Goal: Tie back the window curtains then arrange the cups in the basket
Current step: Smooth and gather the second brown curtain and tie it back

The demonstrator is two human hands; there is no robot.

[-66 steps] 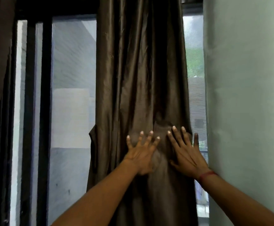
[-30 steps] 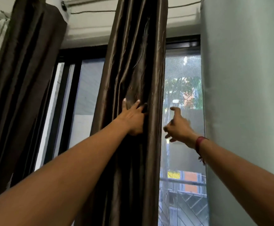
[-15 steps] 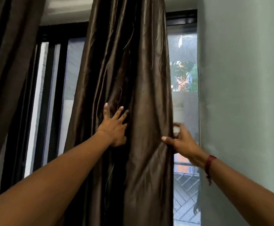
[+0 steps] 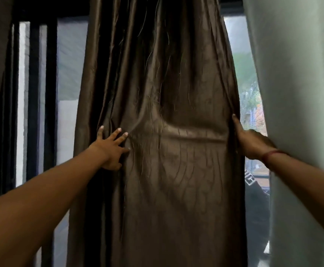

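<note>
My hands have drawn apart since half a second ago. My left hand (image 4: 109,149) has slid leftward across the curtain (image 4: 176,189), with its fingers now spread flat on the cloth. My right hand (image 4: 251,143) has carried the curtain's right edge outward toward the wall (image 4: 302,93). The cloth between them was bunched in narrow folds. Now it is pulled wide, with a level crease running from hand to hand. My view has dropped below the rail I saw a second ago.
</note>
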